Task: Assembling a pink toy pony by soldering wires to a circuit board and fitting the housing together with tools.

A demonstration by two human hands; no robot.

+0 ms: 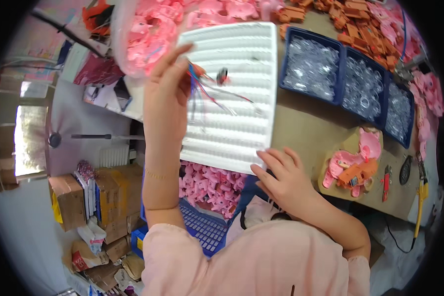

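My left hand (170, 81) is raised over a white ridged tray (232, 128), its fingers closed around a bundle of thin coloured wires (204, 93). Blue, red and pale strands hang loose below the fingers, slightly blurred. Something orange shows at the fingertips, partly hidden by them. A small black part (222, 75) with a bit of red appears beside the wires, over the tray. At the tray's near right corner, my right hand (286, 177) has its fingers spread, with the fingertips at the edge and nothing visible in them.
Blue bins (311, 93) of clear plastic pieces line the right. Pink and orange plastic parts (362, 34) are heaped behind. A yellowish dish (325, 180) holds more parts, near a red-handled tool (386, 185) and a yellow-handled soldering iron (421, 197). Below sits a blue crate (204, 224) with pink pieces.
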